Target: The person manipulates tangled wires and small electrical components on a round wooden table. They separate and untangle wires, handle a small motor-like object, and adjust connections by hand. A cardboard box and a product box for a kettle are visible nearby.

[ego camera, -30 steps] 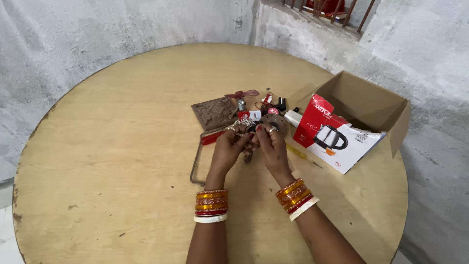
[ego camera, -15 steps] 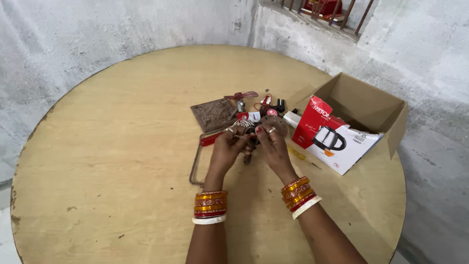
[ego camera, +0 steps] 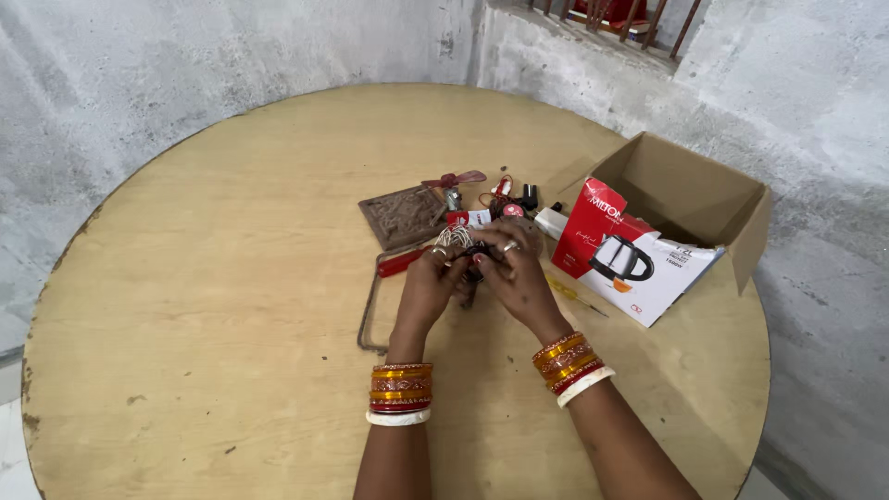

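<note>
1. Hands meet over the middle of the round wooden worktop (ego camera: 185,278); I see my left hand (ego camera: 428,289) and right hand (ego camera: 515,278) fingertip to fingertip around a small dark part (ego camera: 477,252).
2. Left grip: fingers curled in, pinching the part from its left side, with a bit of silvery wire (ego camera: 454,237) showing just above the knuckles.
3. Right grip: fingers pressed onto the same part from the right; a ring sits on one finger. I cannot make out what the part is; it is mostly hidden by the fingers.
4. The part is held just above the worktop, in front of a clutter of small pieces.
5. Both wrists carry stacks of orange, red and white bangles (ego camera: 400,393).
6. Beyond the hands lies a carved brown plaque (ego camera: 401,216), flat, with a small red propeller (ego camera: 456,179) just behind it and red-and-black bits (ego camera: 515,193) to its right.
7. A red-handled tool (ego camera: 400,263) lies beside the left hand, touching a thin metal frame (ego camera: 366,315) that runs back towards me.
8. To the right, a red-and-white carton (ego camera: 630,252) pictured with a kettle leans against an open cardboard box (ego camera: 690,196) near the worktop's edge.
9. A thin yellow screwdriver (ego camera: 569,294) lies between the right hand and the carton.
</note>
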